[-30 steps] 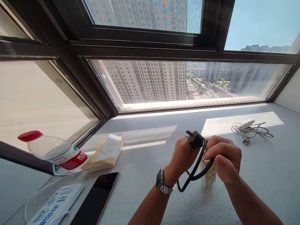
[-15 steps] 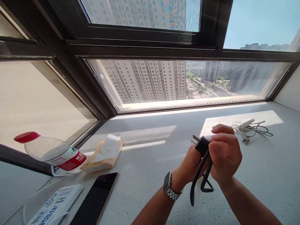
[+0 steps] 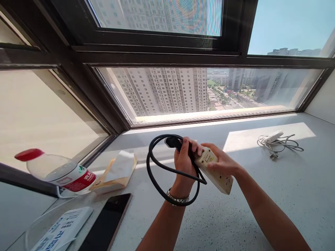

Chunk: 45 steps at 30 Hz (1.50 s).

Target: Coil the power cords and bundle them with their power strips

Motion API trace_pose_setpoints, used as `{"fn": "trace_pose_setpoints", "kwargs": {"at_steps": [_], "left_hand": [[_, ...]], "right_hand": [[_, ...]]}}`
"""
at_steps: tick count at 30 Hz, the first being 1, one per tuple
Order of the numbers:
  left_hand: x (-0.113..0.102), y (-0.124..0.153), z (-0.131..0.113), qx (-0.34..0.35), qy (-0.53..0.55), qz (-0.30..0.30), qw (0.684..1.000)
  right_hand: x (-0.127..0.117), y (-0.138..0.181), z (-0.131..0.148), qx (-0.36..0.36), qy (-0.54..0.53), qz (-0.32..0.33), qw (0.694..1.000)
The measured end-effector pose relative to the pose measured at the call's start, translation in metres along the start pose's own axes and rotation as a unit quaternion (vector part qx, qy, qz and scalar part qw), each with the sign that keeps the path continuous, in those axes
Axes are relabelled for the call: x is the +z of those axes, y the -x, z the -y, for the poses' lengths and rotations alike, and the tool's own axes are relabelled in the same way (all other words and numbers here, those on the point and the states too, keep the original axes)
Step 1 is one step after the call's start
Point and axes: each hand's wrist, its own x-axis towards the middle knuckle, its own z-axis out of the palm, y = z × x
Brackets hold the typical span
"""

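Note:
A cream power strip (image 3: 221, 179) with socket slots is tilted above the white speckled sill. My right hand (image 3: 223, 162) grips it, thumb on the near face and fingers behind. The strip's upper end reaches my left hand (image 3: 184, 164), whose fingers are closed around gathered black cord. A wide loop of this power cord (image 3: 148, 165) hangs to the left and passes across my left wrist. The black plug (image 3: 172, 142) pokes out at the left side of my left hand; its prongs cannot be made out. A metal watch band (image 3: 183, 200) circles my left wrist.
To the left are a red-capped bottle (image 3: 75, 177), a tissue pack (image 3: 120, 170), a dark phone (image 3: 107, 223) and a white printed box (image 3: 62, 228). A white cable with an adapter (image 3: 274, 136) lies at the right. Windows (image 3: 170, 90) border the speckled sill (image 3: 288, 195).
Both hands have moved left and turned. The plug has swung round to the left, the cord now forms a wide loop, and the power strip has come into view in my right hand.

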Motion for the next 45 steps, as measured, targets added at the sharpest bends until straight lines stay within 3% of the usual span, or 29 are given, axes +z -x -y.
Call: {"fn": "trace_pose_setpoints", "kwargs": {"at_steps": [3, 5, 10, 15, 21, 26, 29, 32, 35, 45], "left_hand": [[-0.012, -0.010, -0.010, -0.014, 0.005, -0.030, 0.999], [-0.018, -0.015, -0.012, -0.028, -0.015, -0.028, 0.999], [-0.022, -0.018, -0.009, 0.016, -0.068, 0.003, 0.998], [-0.020, -0.018, -0.008, 0.127, -0.095, -0.029, 0.987], [-0.023, -0.017, -0.014, 0.302, -0.137, -0.064, 0.941], [-0.019, -0.012, -0.021, 0.353, -0.133, -0.038, 0.925], [-0.020, -0.011, -0.020, 0.382, -0.162, 0.020, 0.910], [-0.024, -0.013, -0.019, 0.383, -0.192, 0.113, 0.896], [-0.027, -0.014, -0.021, 0.370, -0.234, 0.166, 0.883], [-0.037, -0.021, -0.021, 0.327, -0.267, 0.151, 0.894]], "right_hand": [[-0.005, -0.001, -0.007, 0.079, -0.028, 0.118, 0.989], [-0.009, 0.001, -0.007, 0.105, -0.036, 0.136, 0.984], [-0.012, 0.009, -0.003, 0.163, -0.106, 0.119, 0.974], [0.012, 0.010, -0.004, 0.208, -0.216, 0.045, 0.953], [0.051, 0.007, 0.003, 0.208, -0.280, 0.004, 0.937], [0.061, 0.009, 0.015, 0.130, -0.356, 0.032, 0.925], [0.057, 0.009, 0.017, 0.122, -0.358, 0.060, 0.924], [0.048, 0.010, 0.014, 0.157, -0.330, 0.050, 0.929], [0.040, 0.010, 0.014, 0.186, -0.296, 0.026, 0.936], [0.026, 0.010, 0.021, 0.128, -0.232, 0.013, 0.964]]}}
